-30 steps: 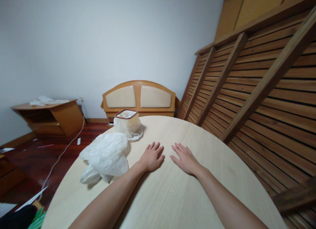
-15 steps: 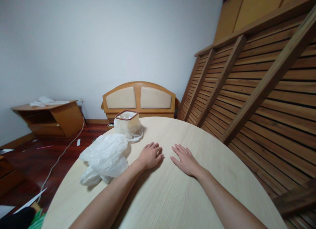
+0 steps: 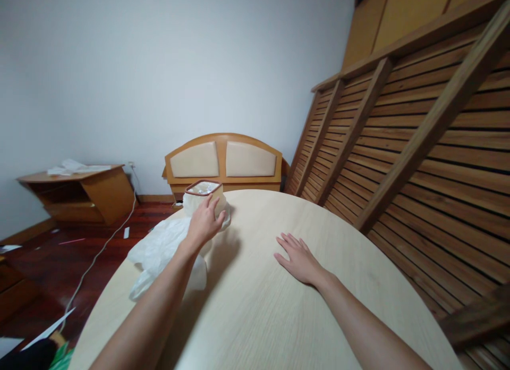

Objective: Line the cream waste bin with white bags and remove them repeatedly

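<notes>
My left hand [image 3: 205, 221] is raised over the far left part of the round table [image 3: 255, 311], fingers apart, in front of a square bin [image 3: 204, 188] with a brown rim. Whether the fingertips touch the bin I cannot tell. A whitish plastic bag surrounds the bin's lower part, and something shiny and clear shows inside it. Below my left wrist lies a crumpled white plastic bag [image 3: 159, 247], partly hidden by my forearm. My right hand [image 3: 298, 258] rests flat on the tabletop right of the middle, fingers spread, holding nothing.
A wooden headboard [image 3: 223, 156] with cream panels stands behind the table. Large slatted wooden frames [image 3: 422, 162] lean along the right side. At the left, a low cabinet [image 3: 105, 192] carries white papers, and a cable [image 3: 95, 255] runs across the dark red floor.
My left hand has lifted off the tabletop and moved forward and left, to the bin. My right hand has stayed in place.
</notes>
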Motion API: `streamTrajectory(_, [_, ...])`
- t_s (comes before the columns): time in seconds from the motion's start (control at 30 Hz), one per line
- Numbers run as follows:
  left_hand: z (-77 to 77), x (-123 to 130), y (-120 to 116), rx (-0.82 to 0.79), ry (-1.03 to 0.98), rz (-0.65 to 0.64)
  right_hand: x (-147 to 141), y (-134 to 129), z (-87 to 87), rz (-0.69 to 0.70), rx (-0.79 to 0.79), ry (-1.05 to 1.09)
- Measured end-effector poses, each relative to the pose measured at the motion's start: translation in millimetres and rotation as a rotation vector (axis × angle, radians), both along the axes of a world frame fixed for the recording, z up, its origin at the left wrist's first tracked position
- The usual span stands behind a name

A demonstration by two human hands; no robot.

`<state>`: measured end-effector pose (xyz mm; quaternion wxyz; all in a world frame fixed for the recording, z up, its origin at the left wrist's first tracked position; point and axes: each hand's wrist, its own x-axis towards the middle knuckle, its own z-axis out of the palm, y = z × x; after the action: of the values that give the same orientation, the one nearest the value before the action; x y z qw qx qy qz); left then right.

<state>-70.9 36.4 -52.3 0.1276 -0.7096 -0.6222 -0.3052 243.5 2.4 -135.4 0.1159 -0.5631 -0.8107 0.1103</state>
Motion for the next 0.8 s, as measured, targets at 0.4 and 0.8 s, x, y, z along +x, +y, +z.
streamTrajectory(0.4, [-12.6, -17.1, 15.4, 0.098, 0.106, 0.048, 6.3, -5.2, 6.3, 0.007, -0.004, 0.012])
streamTrajectory(0.8, [-13.1, -18.8, 18.1, 0.22, 0.143, 0.03, 2.9, -3.6, 4.9, 0.0, -0.017, 0.011])
